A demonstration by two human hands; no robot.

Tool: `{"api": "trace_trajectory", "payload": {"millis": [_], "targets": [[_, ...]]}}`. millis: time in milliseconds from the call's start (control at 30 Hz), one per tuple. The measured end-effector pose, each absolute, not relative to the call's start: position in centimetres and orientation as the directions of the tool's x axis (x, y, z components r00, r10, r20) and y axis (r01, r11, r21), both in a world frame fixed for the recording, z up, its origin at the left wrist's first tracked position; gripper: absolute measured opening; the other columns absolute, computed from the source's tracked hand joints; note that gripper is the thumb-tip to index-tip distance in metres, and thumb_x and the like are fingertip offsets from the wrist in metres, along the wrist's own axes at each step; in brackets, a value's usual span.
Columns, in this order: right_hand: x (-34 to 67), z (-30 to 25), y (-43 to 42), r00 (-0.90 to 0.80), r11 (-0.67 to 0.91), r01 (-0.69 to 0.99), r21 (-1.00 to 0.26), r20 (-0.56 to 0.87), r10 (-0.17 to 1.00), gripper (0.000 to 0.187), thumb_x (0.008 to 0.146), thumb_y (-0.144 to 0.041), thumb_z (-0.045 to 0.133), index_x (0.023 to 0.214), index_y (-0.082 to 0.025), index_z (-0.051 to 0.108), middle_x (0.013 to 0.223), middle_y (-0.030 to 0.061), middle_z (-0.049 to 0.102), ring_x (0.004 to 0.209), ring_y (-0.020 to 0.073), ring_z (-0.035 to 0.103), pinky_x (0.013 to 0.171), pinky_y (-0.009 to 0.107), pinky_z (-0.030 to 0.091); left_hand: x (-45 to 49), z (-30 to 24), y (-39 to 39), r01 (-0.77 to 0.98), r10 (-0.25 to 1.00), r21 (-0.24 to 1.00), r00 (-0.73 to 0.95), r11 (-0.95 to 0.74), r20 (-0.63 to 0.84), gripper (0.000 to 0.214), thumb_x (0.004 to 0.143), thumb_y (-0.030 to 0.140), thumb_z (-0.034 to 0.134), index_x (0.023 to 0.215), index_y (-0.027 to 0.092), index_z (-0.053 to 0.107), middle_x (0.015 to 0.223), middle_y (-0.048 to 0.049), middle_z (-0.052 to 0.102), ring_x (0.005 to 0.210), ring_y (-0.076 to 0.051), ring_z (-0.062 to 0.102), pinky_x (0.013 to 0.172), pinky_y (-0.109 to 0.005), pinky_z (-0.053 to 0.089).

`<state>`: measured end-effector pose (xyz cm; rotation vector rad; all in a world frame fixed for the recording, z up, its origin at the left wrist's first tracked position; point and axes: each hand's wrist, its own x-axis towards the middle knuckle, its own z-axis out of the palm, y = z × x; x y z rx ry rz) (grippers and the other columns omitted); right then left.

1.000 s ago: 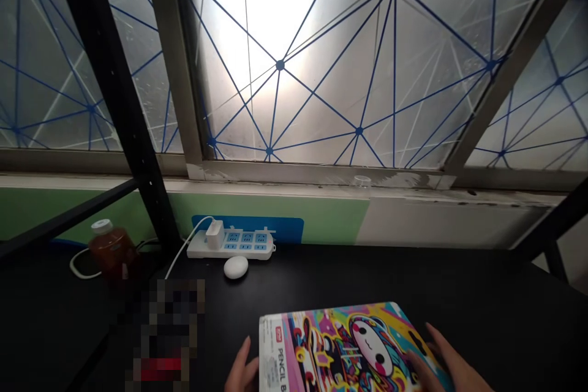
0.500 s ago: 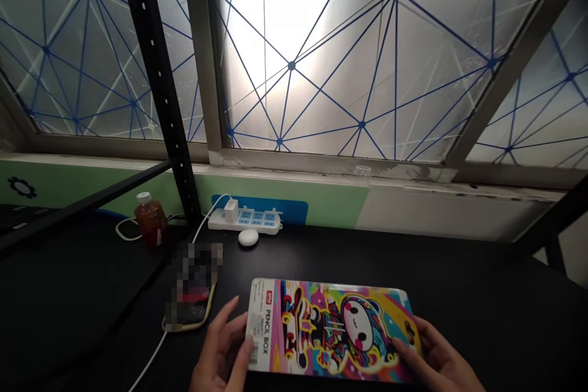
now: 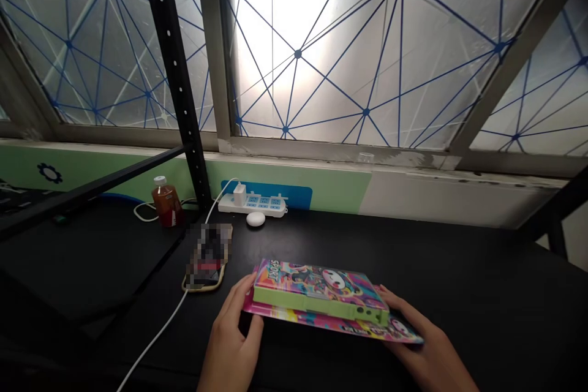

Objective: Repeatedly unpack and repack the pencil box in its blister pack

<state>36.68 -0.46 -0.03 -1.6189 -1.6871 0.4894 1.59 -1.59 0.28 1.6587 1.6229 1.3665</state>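
Observation:
A colourful pencil box (image 3: 316, 285) with lime-green sides is held over the black table, tilted so its long green side faces me. It sits on a wider printed backing card (image 3: 312, 318), whose edge sticks out below and to the right. My left hand (image 3: 236, 327) grips the left end, thumb at the near edge and fingers behind it. At the right end, my right hand (image 3: 425, 334) is closed around the card's corner; some of its fingers are hidden underneath.
On the black table (image 3: 413, 245), a phone (image 3: 211, 257) lies left of the box with a white cable (image 3: 156, 337) running past it. Behind are a white power strip (image 3: 252, 203), a small white rounded case (image 3: 255, 219) and a bottle (image 3: 167, 203). A black metal post (image 3: 179, 73) rises at left.
The pencil box has been turned over, from the flat side labelled "PENCIL BOX" to the raised side with green edges. Both hands have shifted their hold. The view has moved slightly.

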Motion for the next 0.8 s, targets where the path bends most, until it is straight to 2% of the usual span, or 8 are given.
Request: {"api": "trace_trajectory", "payload": {"millis": [100, 167, 267, 367, 467, 533, 667, 800], "targets": [[36.4, -0.8, -0.1, 0.013, 0.128, 0.811, -0.570, 0.237, 0.971, 0.063, 0.072, -0.060, 0.076, 0.127, -0.029, 0.073, 0.146, 0.0105, 0.062, 0.139, 0.0432, 0.052, 0.115, 0.064, 0.039, 1.5, 0.3, -1.6, 0.513, 0.937, 0.831, -0.131, -0.217, 0.325, 0.051, 0.092, 0.020, 0.055, 0.143, 0.023, 0.056, 0.143, -0.0114, 0.065, 0.132, -0.030, 0.062, 0.108, -0.048, 0.053], [36.2, -1.3, -0.2, -0.031, 0.147, 0.878, -0.456, 0.251, 0.967, 0.075, 0.072, -0.065, 0.078, 0.136, -0.028, 0.067, 0.150, 0.0111, 0.059, 0.144, 0.0443, 0.046, 0.117, 0.069, 0.031, 1.5, 0.2, -1.6, 0.527, 0.945, 0.818, -0.079, -0.230, 0.317, 0.054, 0.090, 0.018, 0.055, 0.144, 0.023, 0.055, 0.146, -0.0117, 0.062, 0.135, -0.030, 0.060, 0.111, -0.049, 0.050], [36.0, -1.4, -0.1, -0.030, 0.136, 0.919, -0.371, 0.277, 0.960, 0.069, 0.079, -0.069, 0.071, 0.136, -0.030, 0.067, 0.149, 0.0105, 0.060, 0.141, 0.0448, 0.048, 0.111, 0.069, 0.036, 1.8, 0.2, -1.6, 0.535, 0.958, 0.816, -0.041, -0.219, 0.284, 0.052, 0.094, 0.025, 0.056, 0.145, 0.022, 0.055, 0.148, -0.0134, 0.061, 0.136, -0.032, 0.059, 0.110, -0.051, 0.050], [35.4, -0.9, 0.3, 0.062, 0.066, 0.906, -0.419, 0.284, 0.957, 0.054, 0.090, -0.071, 0.051, 0.117, -0.030, 0.075, 0.127, 0.0134, 0.072, 0.120, 0.0425, 0.062, 0.093, 0.060, 0.048, 2.4, 0.6, -1.4, 0.532, 0.968, 0.831, -0.075, -0.164, 0.238, 0.056, 0.099, 0.039, 0.055, 0.152, 0.019, 0.048, 0.152, -0.0166, 0.057, 0.141, -0.035, 0.054, 0.111, -0.058, 0.048], [34.2, -0.3, 1.1, 0.097, 0.043, 0.886, -0.461, 0.275, 0.956, 0.054, 0.095, -0.070, 0.041, 0.102, -0.028, 0.074, 0.099, 0.0118, 0.074, 0.098, 0.0359, 0.068, 0.083, 0.053, 0.049, 3.0, 1.1, -1.1, 0.505, 0.971, 0.851, -0.097, -0.141, 0.219, 0.059, 0.102, 0.047, 0.052, 0.153, 0.018, 0.049, 0.156, -0.0155, 0.053, 0.147, -0.036, 0.046, 0.117, -0.059, 0.040], [33.2, 0.0, 1.5, 0.112, 0.036, 0.877, -0.479, 0.276, 0.955, 0.052, 0.098, -0.066, 0.039, 0.094, -0.026, 0.071, 0.089, 0.0098, 0.072, 0.091, 0.0335, 0.070, 0.082, 0.051, 0.049, 3.3, 1.4, -0.8, 0.473, 0.969, 0.871, -0.120, -0.133, 0.214, 0.054, 0.103, 0.050, 0.048, 0.148, 0.021, 0.055, 0.153, -0.0134, 0.057, 0.144, -0.034, 0.050, 0.117, -0.057, 0.041], [32.3, 0.2, 1.4, 0.159, 0.029, 0.851, -0.524, 0.312, 0.937, 0.049, 0.098, -0.062, 0.039, 0.109, -0.022, 0.066, 0.103, 0.0104, 0.071, 0.097, 0.0313, 0.070, 0.086, 0.047, 0.052, 3.7, 1.5, -0.6, 0.393, 0.957, 0.912, -0.201, -0.119, 0.211, 0.051, 0.102, 0.058, 0.045, 0.136, 0.024, 0.062, 0.140, -0.0131, 0.067, 0.131, -0.034, 0.062, 0.105, -0.049, 0.053], [32.5, 0.3, -0.4, 0.260, 0.072, 0.779, -0.623, 0.426, 0.867, 0.049, 0.095, -0.065, 0.050, 0.121, -0.024, 0.060, 0.121, 0.0082, 0.068, 0.105, 0.0261, 0.071, 0.081, 0.034, 0.058, 4.1, 1.8, -1.5, 0.177, 0.915, 0.968, -0.333, -0.175, 0.227, 0.049, 0.096, 0.063, 0.056, 0.126, 0.025, 0.064, 0.132, -0.0109, 0.071, 0.124, -0.031, 0.066, 0.100, -0.040, 0.055]]}}
